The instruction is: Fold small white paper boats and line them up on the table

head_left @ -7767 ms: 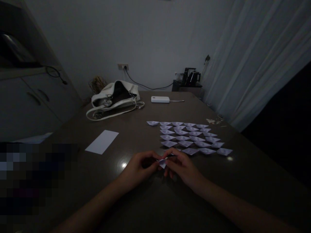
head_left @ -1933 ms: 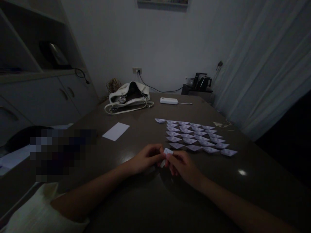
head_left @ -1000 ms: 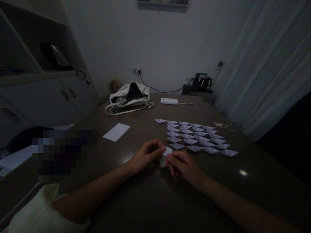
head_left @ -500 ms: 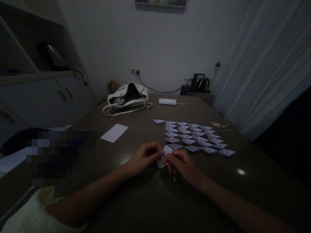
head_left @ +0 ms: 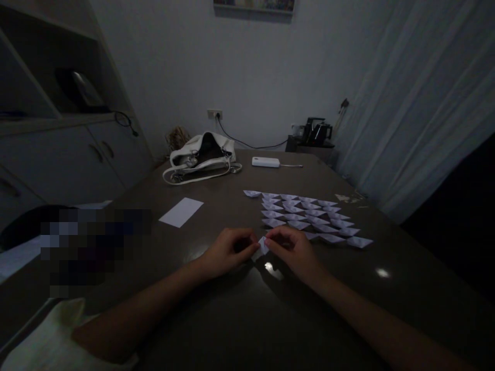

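Near paper boats (head_left: 314,213) — folded paper (head_left: 263,246) in fingertip pinch — left hand (head_left: 225,253), right hand (head_left: 297,252).

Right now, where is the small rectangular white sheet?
In the head view, the white sheet lies left of the paper boats, in front of the white bag.

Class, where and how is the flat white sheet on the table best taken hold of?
Likely by its near edge, low from that side, with the left hand, once it frees the folded paper. The white sheet lies flat on the table, with no raised part to pinch, so raise that edge first.
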A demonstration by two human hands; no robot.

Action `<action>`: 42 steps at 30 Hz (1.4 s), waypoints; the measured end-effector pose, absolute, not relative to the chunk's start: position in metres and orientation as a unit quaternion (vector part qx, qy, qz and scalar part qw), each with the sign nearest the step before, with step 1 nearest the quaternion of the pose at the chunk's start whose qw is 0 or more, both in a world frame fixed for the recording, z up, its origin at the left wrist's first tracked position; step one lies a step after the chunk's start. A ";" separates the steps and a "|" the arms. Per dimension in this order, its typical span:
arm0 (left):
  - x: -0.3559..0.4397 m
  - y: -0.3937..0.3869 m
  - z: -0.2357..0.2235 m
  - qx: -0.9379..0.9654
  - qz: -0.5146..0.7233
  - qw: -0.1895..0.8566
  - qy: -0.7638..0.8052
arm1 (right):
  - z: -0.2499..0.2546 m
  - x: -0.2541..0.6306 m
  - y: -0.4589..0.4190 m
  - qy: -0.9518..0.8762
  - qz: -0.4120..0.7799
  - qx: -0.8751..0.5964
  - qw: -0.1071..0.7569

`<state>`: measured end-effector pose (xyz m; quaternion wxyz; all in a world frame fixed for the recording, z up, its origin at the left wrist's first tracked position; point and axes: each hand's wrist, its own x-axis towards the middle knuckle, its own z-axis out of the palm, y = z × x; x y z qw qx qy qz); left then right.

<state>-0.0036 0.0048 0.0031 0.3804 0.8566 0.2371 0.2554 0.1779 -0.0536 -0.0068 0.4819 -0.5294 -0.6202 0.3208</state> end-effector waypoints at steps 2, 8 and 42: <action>-0.003 0.005 0.003 0.867 0.259 0.355 0.237 | -0.008 0.177 -0.054 -0.634 0.318 -0.533 0.461; -0.002 0.003 0.004 0.863 0.264 0.354 0.244 | -0.006 0.175 -0.057 -0.657 0.269 -0.551 0.439; 0.001 -0.005 0.003 0.854 0.302 0.353 0.233 | -0.003 0.172 -0.060 -0.663 0.258 -0.531 0.460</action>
